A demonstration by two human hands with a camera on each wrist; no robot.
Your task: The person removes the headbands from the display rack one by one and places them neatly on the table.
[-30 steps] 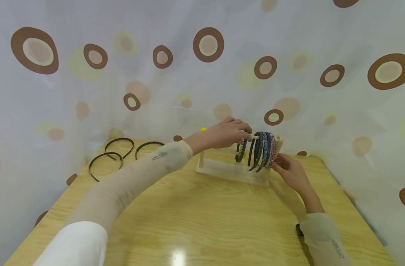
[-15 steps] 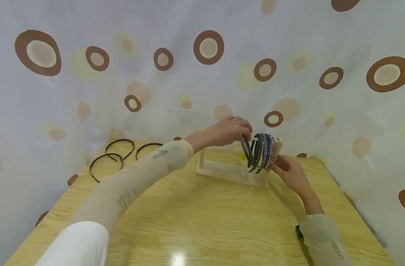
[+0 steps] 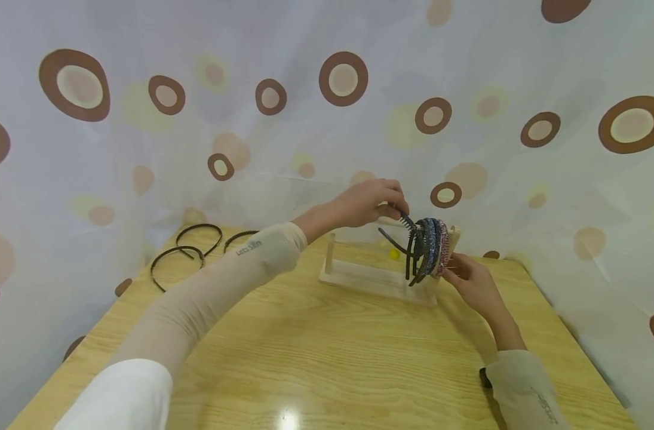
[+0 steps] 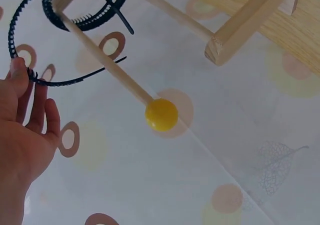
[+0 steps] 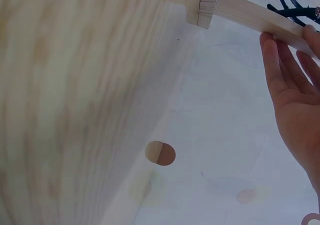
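My left hand [image 3: 367,203] pinches a thin black toothed headband [image 4: 12,37] between thumb and fingers, over the upper bar of a small wooden stand [image 3: 370,283]. In the left wrist view the headband curves around a wooden rod [image 4: 107,62] tipped with a yellow ball [image 4: 161,115]. Just right of it, several dark, blue and pink glittery headbands [image 3: 431,251] hang bunched against the stand's right post. My right hand [image 3: 473,283] grips that wooden post [image 5: 265,20], with fingers on one side and thumb on the other.
On the table's [image 3: 305,352] far left lie loose black headbands [image 3: 176,249], one partly hidden behind my left forearm. A patterned curtain [image 3: 283,137] rises close behind the stand. A small dark object [image 3: 485,377] shows by my right sleeve.
My left hand has tilted the black headband and brought it right, up against the hanging bunch; one end now points left. My right hand keeps its place on the post.
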